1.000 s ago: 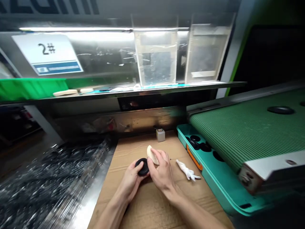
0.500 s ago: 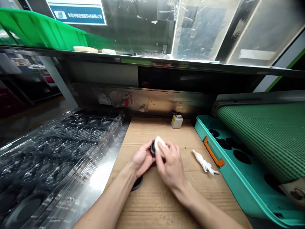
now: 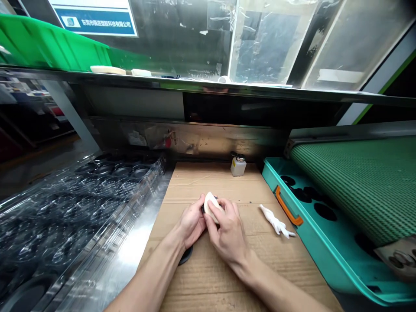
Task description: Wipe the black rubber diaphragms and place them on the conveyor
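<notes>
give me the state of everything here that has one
Left hand, grip closed on black disc
Right hand, grip closed on white pad
White pad, covering most of black disc
Second black disc, lying on cardboard
Bottle, upright
White glove, limp on cardboard
Teal bin, open, discs inside
Conveyor belt, motion unclear
Clear trays, stacked

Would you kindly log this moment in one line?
left hand: holds black disc; right hand: holds white pad over it; bottle: upright on cardboard

Blue-banded sign (image 3: 95,16), white lettering (image 3: 106,24) ending “科技有限公司”

gap rt of r hand (image 3: 230,229), then glove (image 3: 274,221)
</notes>
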`<act>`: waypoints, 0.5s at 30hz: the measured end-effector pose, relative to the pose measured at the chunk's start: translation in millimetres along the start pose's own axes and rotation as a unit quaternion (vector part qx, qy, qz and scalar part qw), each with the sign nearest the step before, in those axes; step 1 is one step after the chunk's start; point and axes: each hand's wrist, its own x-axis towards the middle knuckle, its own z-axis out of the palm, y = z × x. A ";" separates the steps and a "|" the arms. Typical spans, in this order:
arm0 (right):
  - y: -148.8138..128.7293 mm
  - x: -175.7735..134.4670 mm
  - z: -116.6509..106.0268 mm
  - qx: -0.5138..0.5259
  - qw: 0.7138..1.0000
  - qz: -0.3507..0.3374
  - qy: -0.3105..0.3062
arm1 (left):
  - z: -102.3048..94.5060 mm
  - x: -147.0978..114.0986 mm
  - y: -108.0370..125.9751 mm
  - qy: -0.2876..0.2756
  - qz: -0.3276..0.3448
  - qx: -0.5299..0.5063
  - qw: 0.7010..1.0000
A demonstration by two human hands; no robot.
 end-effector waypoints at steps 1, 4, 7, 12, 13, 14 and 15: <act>0.0 0.2 -0.3 -0.004 1.000 0.010 0.003 | 0.7 -0.3 -0.3 0.002 -0.004 0.004 1.000; -1.5 -1.1 -1.4 -0.005 1.000 0.022 0.008 | 3.0 -1.5 -0.2 -0.001 -0.007 0.004 1.000; -3.9 -3.5 -1.4 0.000 1.000 0.012 0.007 | 4.0 -2.1 2.5 -0.001 0.004 -0.007 1.000; -3.5 -5.4 2.6 0.003 1.000 -0.002 -0.013 | 0.9 -0.5 6.6 0.008 -0.001 -0.022 1.000; -2.0 -5.4 3.4 -0.003 1.000 0.001 -0.009 | 0.0 0.0 6.9 0.008 0.001 -0.025 1.000; -0.1 -5.1 3.9 -0.015 1.000 0.014 0.001 | -0.8 0.5 7.2 0.009 0.004 -0.029 1.000; 2.1 -4.8 4.1 -0.024 0.999 0.025 0.012 | -1.4 0.8 7.7 0.012 0.006 -0.031 0.999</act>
